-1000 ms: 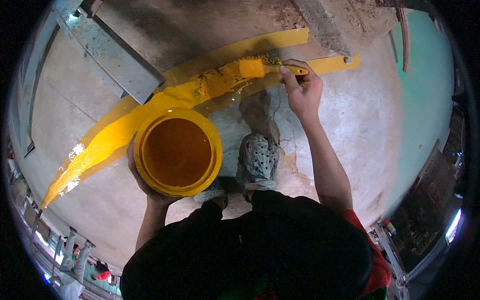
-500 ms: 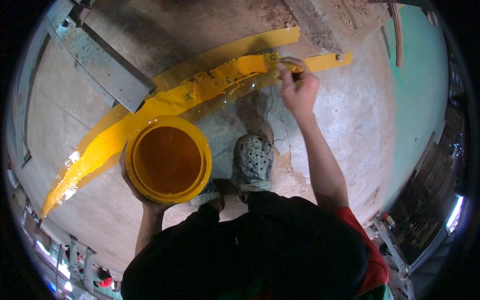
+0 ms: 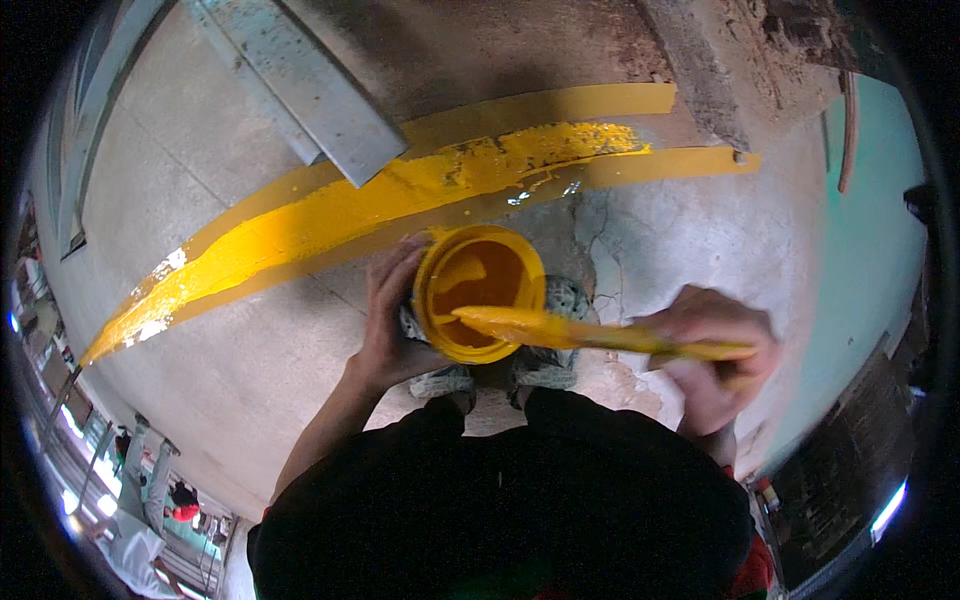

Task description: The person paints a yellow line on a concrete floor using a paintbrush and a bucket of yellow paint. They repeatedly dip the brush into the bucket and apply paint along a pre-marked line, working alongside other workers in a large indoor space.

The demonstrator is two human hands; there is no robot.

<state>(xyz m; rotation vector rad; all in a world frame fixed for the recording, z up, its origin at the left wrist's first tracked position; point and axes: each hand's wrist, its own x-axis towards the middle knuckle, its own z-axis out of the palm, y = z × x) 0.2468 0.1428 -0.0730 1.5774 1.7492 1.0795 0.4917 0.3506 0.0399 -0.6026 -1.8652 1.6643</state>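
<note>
My left hand [image 3: 388,318] grips the side of a yellow paint bucket [image 3: 478,292] held tilted in front of my body, its inside coated with yellow paint. My right hand [image 3: 715,358] holds the handle of a paint-covered yellow brush [image 3: 560,331]. The brush lies across the bucket's mouth with its tip inside the rim. Beyond the bucket a broad wet yellow painted stripe [image 3: 330,215] curves across the concrete floor.
A grey metal beam [image 3: 300,85] crosses the stripe at the upper left. My paint-spattered shoes [image 3: 545,365] stand on cracked concrete below the bucket. A teal wall [image 3: 865,260] runs along the right. People [image 3: 180,495] are far below at the lower left.
My right hand has pulled the brush back from the painted stripe to the bucket's mouth. The bucket has moved right and tilted toward me.
</note>
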